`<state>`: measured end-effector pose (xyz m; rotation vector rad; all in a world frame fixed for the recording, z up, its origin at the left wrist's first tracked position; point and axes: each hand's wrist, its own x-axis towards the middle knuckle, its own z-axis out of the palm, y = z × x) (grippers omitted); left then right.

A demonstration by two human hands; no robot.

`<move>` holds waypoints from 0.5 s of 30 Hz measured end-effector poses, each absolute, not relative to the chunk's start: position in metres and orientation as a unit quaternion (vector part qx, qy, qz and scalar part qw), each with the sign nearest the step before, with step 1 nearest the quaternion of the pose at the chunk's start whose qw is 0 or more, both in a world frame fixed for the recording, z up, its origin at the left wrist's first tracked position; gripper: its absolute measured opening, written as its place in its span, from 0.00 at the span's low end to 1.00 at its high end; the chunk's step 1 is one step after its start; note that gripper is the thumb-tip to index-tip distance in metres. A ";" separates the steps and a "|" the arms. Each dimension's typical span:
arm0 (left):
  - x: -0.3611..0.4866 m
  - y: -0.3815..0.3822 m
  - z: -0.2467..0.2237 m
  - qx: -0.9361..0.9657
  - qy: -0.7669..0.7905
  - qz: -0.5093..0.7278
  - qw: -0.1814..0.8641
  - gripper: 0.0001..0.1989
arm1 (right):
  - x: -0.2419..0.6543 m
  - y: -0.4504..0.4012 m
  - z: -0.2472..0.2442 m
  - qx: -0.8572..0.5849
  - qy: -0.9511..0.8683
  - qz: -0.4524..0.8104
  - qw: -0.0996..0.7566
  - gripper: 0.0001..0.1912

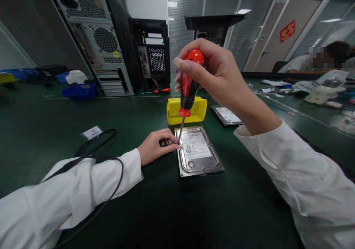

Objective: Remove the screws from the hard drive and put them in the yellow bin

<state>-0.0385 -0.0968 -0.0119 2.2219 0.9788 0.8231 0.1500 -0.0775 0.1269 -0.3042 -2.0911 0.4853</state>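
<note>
A silver hard drive (198,149) with a white label lies flat on the green table. My right hand (213,67) is closed around the red and black handle of a screwdriver (188,90), held almost upright above it. The screwdriver's shaft points down to the drive's left edge. At that spot my left hand (159,145) rests, thumb and fingers pinched together beside the shaft's tip. Whatever sits between those fingertips is too small to make out. Just behind the drive stands a yellow bin (201,112).
A second hard drive (226,115) lies to the right. Computer cases (111,38) stand at the back, with another screwdriver (159,90) before them. A black cable (119,175) crosses my left sleeve. A blue bin (79,91) is at left; another person (299,64) sits far right.
</note>
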 end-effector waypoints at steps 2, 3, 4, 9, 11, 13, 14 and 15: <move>-0.040 -0.096 -0.011 0.827 0.363 0.300 0.306 0.09 | 0.150 -0.076 0.126 -0.132 -0.850 0.196 0.471 0.07; -0.040 -0.095 -0.010 0.826 0.361 0.296 0.317 0.09 | 0.150 -0.076 0.126 -0.134 -0.849 0.196 0.472 0.08; -0.041 -0.094 -0.010 0.825 0.358 0.292 0.327 0.09 | 0.150 -0.076 0.125 -0.135 -0.850 0.198 0.470 0.08; -0.047 -0.089 -0.012 0.823 0.341 0.273 0.363 0.10 | 0.150 -0.077 0.126 -0.132 -0.851 0.204 0.465 0.07; -0.048 -0.088 -0.012 0.824 0.338 0.265 0.370 0.11 | 0.150 -0.078 0.126 -0.132 -0.850 0.207 0.466 0.07; -0.049 -0.087 -0.012 0.823 0.337 0.262 0.375 0.10 | 0.150 -0.078 0.126 -0.128 -0.850 0.213 0.465 0.07; -0.049 -0.087 -0.012 0.821 0.339 0.262 0.377 0.10 | 0.150 -0.078 0.126 -0.125 -0.849 0.216 0.466 0.07; -0.048 -0.088 -0.012 0.819 0.341 0.261 0.379 0.10 | 0.149 -0.077 0.125 -0.123 -0.848 0.218 0.466 0.07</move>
